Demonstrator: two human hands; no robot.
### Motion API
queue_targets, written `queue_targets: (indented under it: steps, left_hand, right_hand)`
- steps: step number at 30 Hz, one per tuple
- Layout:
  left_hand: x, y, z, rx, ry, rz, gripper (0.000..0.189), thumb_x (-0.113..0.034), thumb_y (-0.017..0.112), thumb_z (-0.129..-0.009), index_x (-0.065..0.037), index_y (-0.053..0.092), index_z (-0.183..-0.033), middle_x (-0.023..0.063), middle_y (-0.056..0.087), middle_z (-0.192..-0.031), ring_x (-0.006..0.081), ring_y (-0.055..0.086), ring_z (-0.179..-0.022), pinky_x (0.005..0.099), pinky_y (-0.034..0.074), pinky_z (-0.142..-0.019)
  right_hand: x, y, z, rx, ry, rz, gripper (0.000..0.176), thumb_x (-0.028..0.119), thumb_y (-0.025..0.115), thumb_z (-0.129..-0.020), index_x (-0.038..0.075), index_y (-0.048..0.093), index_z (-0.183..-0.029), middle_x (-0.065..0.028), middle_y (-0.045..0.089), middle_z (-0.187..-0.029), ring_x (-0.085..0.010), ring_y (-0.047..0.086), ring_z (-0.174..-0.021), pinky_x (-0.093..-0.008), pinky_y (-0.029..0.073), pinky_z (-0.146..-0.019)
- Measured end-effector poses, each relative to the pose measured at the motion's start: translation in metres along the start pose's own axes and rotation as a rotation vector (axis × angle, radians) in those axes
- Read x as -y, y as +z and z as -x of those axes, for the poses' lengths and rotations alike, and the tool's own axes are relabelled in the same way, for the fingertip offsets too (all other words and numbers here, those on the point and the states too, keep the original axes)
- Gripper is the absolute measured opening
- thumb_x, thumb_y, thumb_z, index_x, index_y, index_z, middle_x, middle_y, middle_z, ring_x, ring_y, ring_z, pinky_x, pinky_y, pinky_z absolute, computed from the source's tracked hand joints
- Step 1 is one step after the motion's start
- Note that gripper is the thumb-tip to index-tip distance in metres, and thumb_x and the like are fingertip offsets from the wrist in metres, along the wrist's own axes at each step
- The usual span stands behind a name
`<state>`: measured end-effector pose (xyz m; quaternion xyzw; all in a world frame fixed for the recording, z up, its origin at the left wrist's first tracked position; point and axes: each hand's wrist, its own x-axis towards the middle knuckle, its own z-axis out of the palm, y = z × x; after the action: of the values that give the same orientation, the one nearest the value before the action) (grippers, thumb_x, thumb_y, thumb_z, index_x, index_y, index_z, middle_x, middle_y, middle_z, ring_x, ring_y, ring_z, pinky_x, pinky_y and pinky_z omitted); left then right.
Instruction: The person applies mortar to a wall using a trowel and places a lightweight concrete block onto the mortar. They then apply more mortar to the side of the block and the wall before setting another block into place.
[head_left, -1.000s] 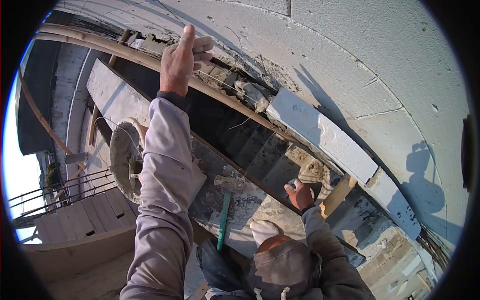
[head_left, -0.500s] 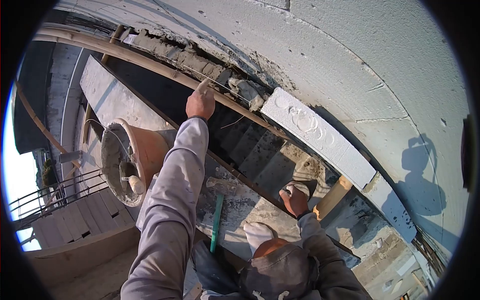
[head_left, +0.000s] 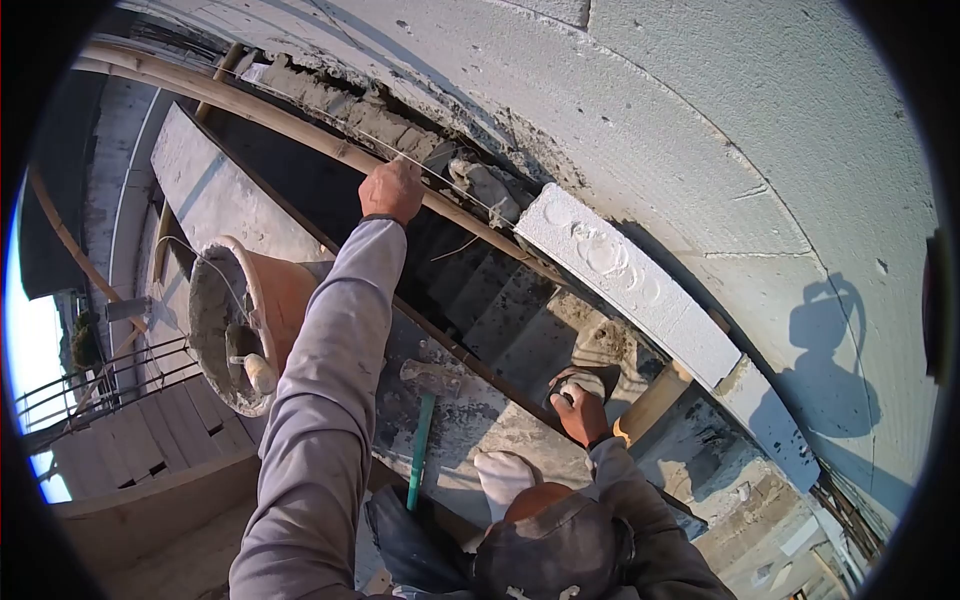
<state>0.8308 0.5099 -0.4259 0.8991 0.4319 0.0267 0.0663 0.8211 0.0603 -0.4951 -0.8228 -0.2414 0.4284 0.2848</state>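
Fingers (head_left: 402,172) of the left hand (head_left: 390,190) are curling into a fist toward 11 o'clock, at the end of a grey sleeve (head_left: 330,370). They are pressing against a taut string line (head_left: 455,188) just above a bamboo pole (head_left: 250,113). Whether they are pinching the line itself cannot be told.

Down at 5 o'clock, the right hand (head_left: 580,412) is closing its fingers around the handle of a trowel (head_left: 588,381). The dark blade is resting on a patch of wet mortar (head_left: 610,345) at the foot of a white block (head_left: 625,280). The block is lying aslant toward 3 o'clock, along the base of a pale block wall (head_left: 720,120). The wall is filling the upper right and is carrying a person's shadow (head_left: 830,350).

An orange bucket (head_left: 285,300), smeared with mortar, is sitting at 9 o'clock on a grey plank (head_left: 210,190), just beside the left sleeve. A hammer (head_left: 420,440) with a green handle is lying at 7 o'clock on the spattered board (head_left: 480,420) between the two arms. Concrete stairs (head_left: 500,300) are dropping away in shadow beneath the pole. A rough mortar bed (head_left: 340,105) is running along the wall's lower edge toward 11 o'clock, just beyond the fist.
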Motion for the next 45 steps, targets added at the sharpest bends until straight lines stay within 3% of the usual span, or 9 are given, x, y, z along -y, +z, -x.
queue_targets:
  steps: [5,13,21,22,23,26,35,40,45]
  left_hand:
    - [0.011,-0.015,0.032,-0.141,-0.006,0.112,0.026,-0.031,0.05,-0.09,-0.012,0.067,-0.096,0.0157,0.068,-0.092,0.0353,0.065,-0.086,0.0442,0.051,-0.076]
    - [0.026,-0.035,0.047,0.035,-0.075,-0.045,0.027,-0.029,0.05,-0.086,-0.007,0.066,-0.09,0.0179,0.067,-0.088,0.0362,0.064,-0.084,0.0452,0.05,-0.076]
    - [0.035,-0.049,0.034,-0.224,-0.243,0.396,0.02,-0.019,0.056,-0.085,-0.007,0.063,-0.099,0.0196,0.067,-0.082,0.0375,0.066,-0.083,0.0432,0.05,-0.075]
    - [0.051,-0.031,0.027,-0.358,-0.184,0.268,0.034,-0.016,0.058,-0.086,0.001,0.053,-0.115,0.0113,0.066,-0.072,0.0209,0.066,-0.063,0.0333,0.051,-0.06]
    - [0.076,-0.009,0.018,-0.357,-0.184,0.265,0.034,-0.016,0.058,-0.086,0.001,0.053,-0.115,0.0113,0.066,-0.072,0.0209,0.066,-0.063,0.0333,0.051,-0.06]
    - [0.055,-0.044,0.031,0.161,-0.485,0.715,0.018,-0.01,0.052,-0.087,0.003,0.061,-0.095,0.009,0.063,-0.069,0.0163,0.061,-0.054,0.0268,0.044,-0.044]
    - [0.07,-0.141,-0.012,-0.337,-0.504,1.496,0.005,-0.008,0.053,-0.085,-0.007,0.058,-0.084,-0.0024,0.047,-0.06,0.0067,0.04,-0.046,0.0196,0.029,-0.04]
    - [0.058,-0.218,0.006,-0.38,-0.247,1.102,0.017,-0.007,0.053,-0.088,-0.001,0.066,-0.097,-0.0026,0.05,-0.063,0.0061,0.045,-0.053,0.0199,0.036,-0.049]
    - [0.074,-0.104,0.062,-0.111,-0.291,0.575,0.037,-0.021,0.06,-0.083,-0.001,0.065,-0.114,0.0111,0.069,-0.082,0.0171,0.065,-0.072,0.0285,0.051,-0.069]
  right_hand:
    - [-0.006,0.009,0.001,0.022,0.007,0.021,0.035,0.032,0.06,-0.085,0.0,0.063,-0.097,-0.0247,0.065,-0.091,-0.0406,0.062,-0.088,-0.0447,0.049,-0.076]
    - [-0.001,0.011,-0.001,0.081,0.062,0.053,0.041,0.034,0.059,-0.086,-0.002,0.063,-0.105,-0.024,0.065,-0.098,-0.0393,0.062,-0.095,-0.0437,0.049,-0.083]
    - [-0.001,0.003,0.004,0.016,0.062,0.064,0.04,0.033,0.06,-0.085,-0.002,0.063,-0.104,-0.0236,0.066,-0.098,-0.0387,0.063,-0.092,-0.0427,0.049,-0.082]
    - [-0.003,0.003,0.006,-0.019,0.054,0.075,0.04,0.033,0.06,-0.085,-0.003,0.063,-0.103,-0.0234,0.066,-0.098,-0.0387,0.063,-0.092,-0.0425,0.049,-0.082]
    - [-0.007,0.006,0.007,-0.017,0.054,0.073,0.04,0.033,0.06,-0.085,-0.003,0.063,-0.103,-0.0234,0.066,-0.098,-0.0387,0.063,-0.092,-0.0425,0.049,-0.082]
    - [-0.025,0.014,0.005,-0.015,0.033,0.052,0.039,0.032,0.06,-0.085,-0.003,0.064,-0.102,-0.0227,0.066,-0.097,-0.0386,0.063,-0.091,-0.0423,0.049,-0.081]
    - [-0.018,-0.001,0.009,-0.029,0.074,0.037,0.034,0.033,0.059,-0.086,0.003,0.065,-0.102,-0.0221,0.066,-0.095,-0.0385,0.062,-0.093,-0.0435,0.048,-0.08]
    - [-0.028,-0.008,0.017,0.007,0.123,0.026,0.045,0.039,0.059,-0.086,0.001,0.063,-0.109,-0.0245,0.065,-0.101,-0.0408,0.061,-0.098,-0.0447,0.048,-0.083]
    - [-0.021,-0.012,0.008,-0.004,0.129,-0.017,0.039,0.036,0.059,-0.086,0.002,0.063,-0.106,-0.0248,0.064,-0.1,-0.0393,0.062,-0.094,-0.0432,0.049,-0.081]
